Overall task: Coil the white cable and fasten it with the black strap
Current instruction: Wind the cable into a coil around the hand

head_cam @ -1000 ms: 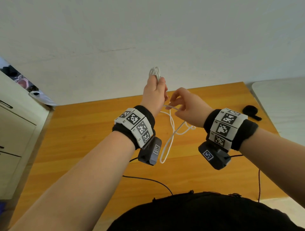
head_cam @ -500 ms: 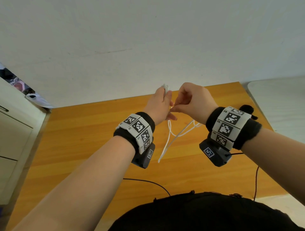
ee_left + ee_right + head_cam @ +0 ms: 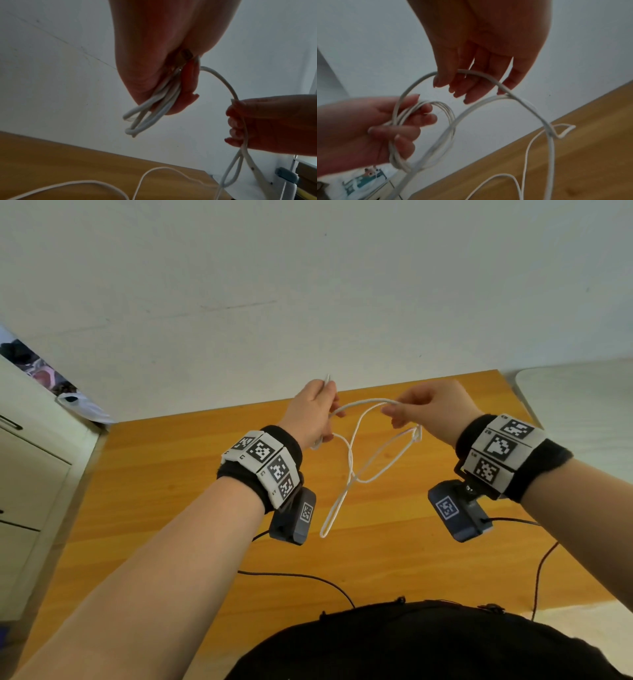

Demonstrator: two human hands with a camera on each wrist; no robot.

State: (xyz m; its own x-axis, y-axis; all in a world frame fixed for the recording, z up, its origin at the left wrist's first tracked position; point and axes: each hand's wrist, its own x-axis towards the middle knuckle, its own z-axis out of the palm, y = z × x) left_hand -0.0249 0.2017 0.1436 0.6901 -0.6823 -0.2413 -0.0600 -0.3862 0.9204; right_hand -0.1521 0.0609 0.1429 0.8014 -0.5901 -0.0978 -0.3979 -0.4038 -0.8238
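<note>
Both hands are raised above a wooden table, in front of a pale wall. The left hand is closed round a bundle of loops of the white cable; in the left wrist view several strands run side by side between the palm and the curled fingers and stick out below the hand as short bends, and in the right wrist view the same loops pass round its fingers. From that bundle one strand arches across to the right hand, which holds it with its fingers bent downward; the right wrist view shows the strand lying across the fingertips, with the thumb side hidden, so how firmly it is pinched cannot be told. Below the right hand the cable drops in a long slack loop that hangs in the air between the two forearms, and its lower part trails on the tabletop. A kinked bend of the cable shows just beside the right hand. Each wrist wears a black band with white coded markers and a dark camera unit slung beneath. Thin dark wires lie on the table near the person's black shirt. A white cabinet stands at the left edge
</note>
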